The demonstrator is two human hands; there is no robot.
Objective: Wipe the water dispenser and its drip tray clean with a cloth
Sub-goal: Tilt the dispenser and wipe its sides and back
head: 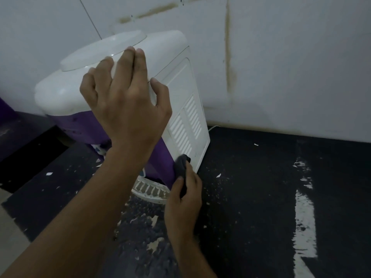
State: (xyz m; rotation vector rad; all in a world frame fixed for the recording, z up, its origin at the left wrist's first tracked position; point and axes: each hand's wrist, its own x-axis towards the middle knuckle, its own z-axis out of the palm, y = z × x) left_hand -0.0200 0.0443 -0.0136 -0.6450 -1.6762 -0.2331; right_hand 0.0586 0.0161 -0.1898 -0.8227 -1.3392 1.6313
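A white and purple water dispenser [180, 93] stands on a dark counter, its vented side panel facing me. My left hand [128, 97] rests on its white top with fingers spread over the rounded edge. My right hand [184, 199] grips a dark grey cloth [181, 165] and presses it against the lower corner of the dispenser, where the purple front meets the white side panel. The white slotted drip tray [150, 190] sticks out at the base, just left of my right hand. My left forearm hides the taps.
The dark counter [261, 197] has flaked paint and white scraps scattered over it. A stained white wall [281, 67] runs close behind the dispenser. A thin white cord [211, 127] lies behind its base. The counter edge drops off at the lower left.
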